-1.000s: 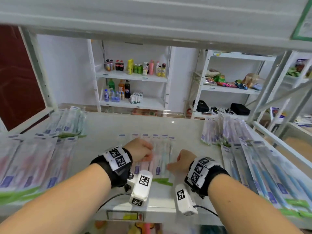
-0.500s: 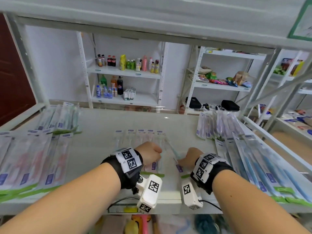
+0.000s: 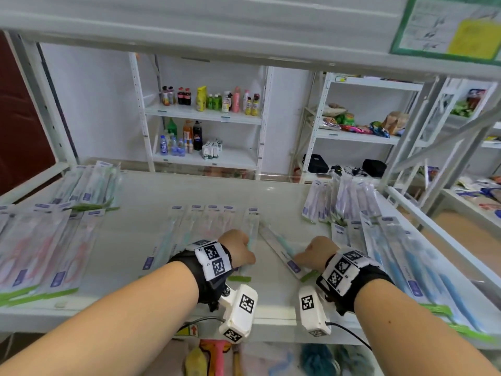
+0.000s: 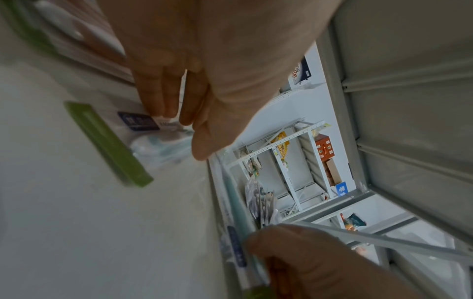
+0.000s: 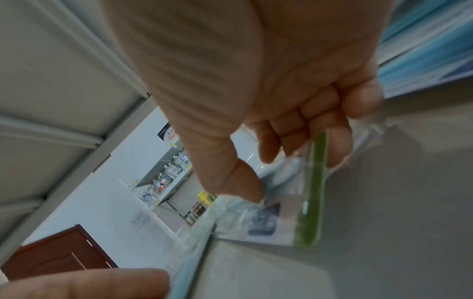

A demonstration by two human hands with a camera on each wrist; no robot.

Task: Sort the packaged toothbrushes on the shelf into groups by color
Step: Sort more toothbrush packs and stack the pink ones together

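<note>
A row of packaged toothbrushes [image 3: 195,229], teal and pink, lies mid-shelf. My left hand [image 3: 238,251] rests on its right end. In the left wrist view the left hand's [image 4: 179,121] fingers press straight down on a teal pack [image 4: 158,145] by its blue label. My right hand [image 3: 315,255] pinches the lower end of another teal pack [image 3: 282,248], which lies slanted just right of the row. In the right wrist view the thumb and fingers of that hand [image 5: 258,176] hold the slanted pack [image 5: 263,220] near its green end strip.
Sorted piles line the white shelf [image 3: 151,202]: pink packs [image 3: 40,253] at front left, green packs [image 3: 86,185] at back left, purple packs [image 3: 339,202] at back right, blue packs [image 3: 406,261] along the right. An upper shelf [image 3: 217,28] hangs overhead. A diagonal brace [image 3: 447,137] stands at right.
My right hand has drawn one teal pack out of the row and swung its lower end to the right. My left hand has stayed on the row.
</note>
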